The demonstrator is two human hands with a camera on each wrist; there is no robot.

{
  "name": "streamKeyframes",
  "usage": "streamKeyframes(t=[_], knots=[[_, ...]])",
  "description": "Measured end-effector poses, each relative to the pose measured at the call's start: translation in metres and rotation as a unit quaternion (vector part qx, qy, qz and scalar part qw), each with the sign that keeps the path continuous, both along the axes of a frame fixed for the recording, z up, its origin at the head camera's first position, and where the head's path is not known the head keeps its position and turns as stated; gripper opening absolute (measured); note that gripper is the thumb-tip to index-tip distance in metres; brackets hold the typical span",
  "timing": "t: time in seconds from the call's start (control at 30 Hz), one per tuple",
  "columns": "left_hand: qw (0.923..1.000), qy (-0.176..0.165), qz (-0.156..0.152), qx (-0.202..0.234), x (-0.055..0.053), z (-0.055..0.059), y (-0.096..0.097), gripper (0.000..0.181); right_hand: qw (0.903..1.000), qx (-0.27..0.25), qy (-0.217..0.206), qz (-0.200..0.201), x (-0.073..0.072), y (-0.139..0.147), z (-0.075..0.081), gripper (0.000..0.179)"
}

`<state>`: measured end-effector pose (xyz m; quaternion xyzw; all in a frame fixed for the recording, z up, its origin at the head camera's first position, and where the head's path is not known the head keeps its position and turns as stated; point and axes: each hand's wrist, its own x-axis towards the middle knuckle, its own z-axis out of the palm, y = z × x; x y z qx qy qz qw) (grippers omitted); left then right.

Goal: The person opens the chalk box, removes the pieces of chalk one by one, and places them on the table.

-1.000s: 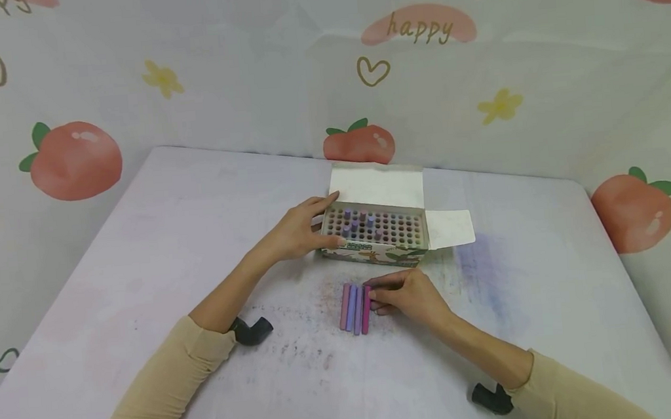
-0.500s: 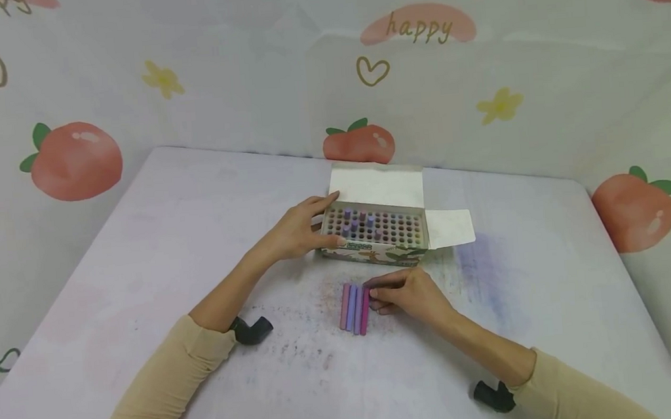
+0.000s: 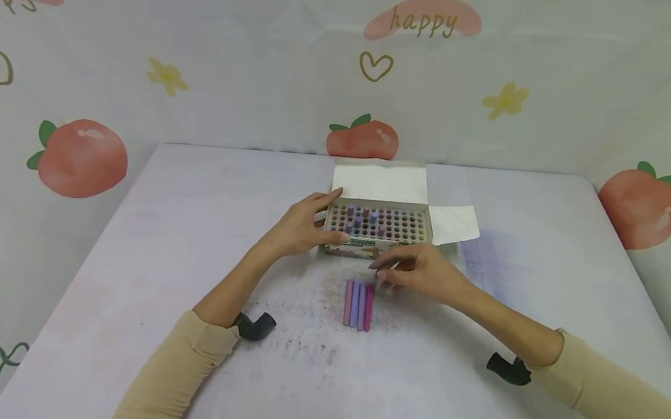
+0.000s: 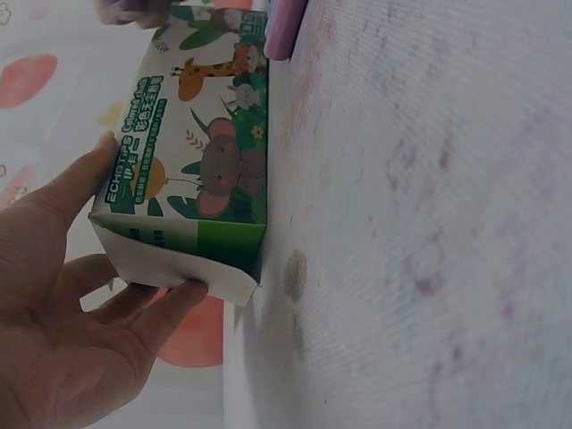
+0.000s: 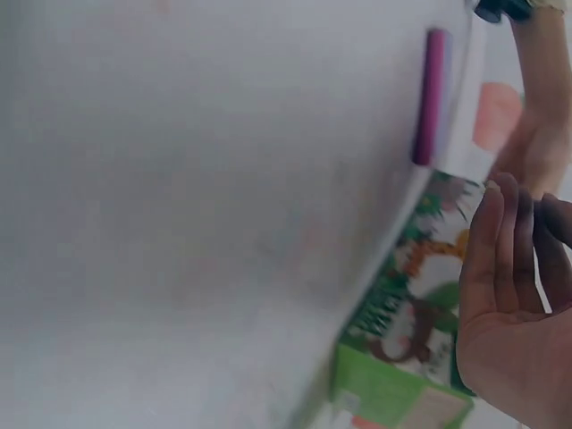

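A chalk box (image 3: 353, 250) with animal pictures lies open-topped at the back of the table. Several purple and pinkish chalk sticks (image 3: 374, 217) poke up from its many-holed insert. My left hand (image 3: 301, 228) holds the box's left end, thumb at the front upper edge and fingertips against the white end flap (image 4: 170, 264). In front of the box, several chalks lie side by side, with a magenta chalk (image 3: 369, 309) rightmost. My right hand (image 3: 423, 271) hovers just right of their far ends, fingers extended and loosely bent. Nothing shows between them in the right wrist view.
The white lid (image 3: 379, 183) stands up behind the box, and a side flap (image 3: 454, 224) sticks out to the right. Coloured chalk dust (image 3: 484, 263) marks the white table. A fruit-patterned cloth wall (image 3: 260, 77) rises behind. Dark curved pieces (image 3: 256, 327) sit at both wrists.
My right hand has moved off the magenta chalk, up and to the right, towards the box's front. The left hand keeps its hold on the box. The head view has shifted slightly.
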<state>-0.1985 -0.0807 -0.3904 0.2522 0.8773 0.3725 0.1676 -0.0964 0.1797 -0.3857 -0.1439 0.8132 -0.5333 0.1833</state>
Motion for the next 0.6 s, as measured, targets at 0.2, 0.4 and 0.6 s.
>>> streamKeyframes(t=[0.2, 0.4, 0.6], knots=[[1.0000, -0.002, 0.001, 0.006, 0.000, 0.000, -0.001, 0.091, 0.9996, 0.002, 0.030, 0.003, -0.009, 0.003, 0.014, 0.018], [0.9999, -0.006, 0.003, 0.013, 0.000, 0.000, 0.000, 0.090, 0.9972, 0.018, 0.073, -0.007, -0.019, 0.006, 0.018, 0.016], [0.9999, -0.005, 0.006, 0.009, 0.000, 0.000, 0.001, 0.090, 0.9950, 0.032, 0.093, -0.018, -0.028, 0.007, 0.019, 0.015]])
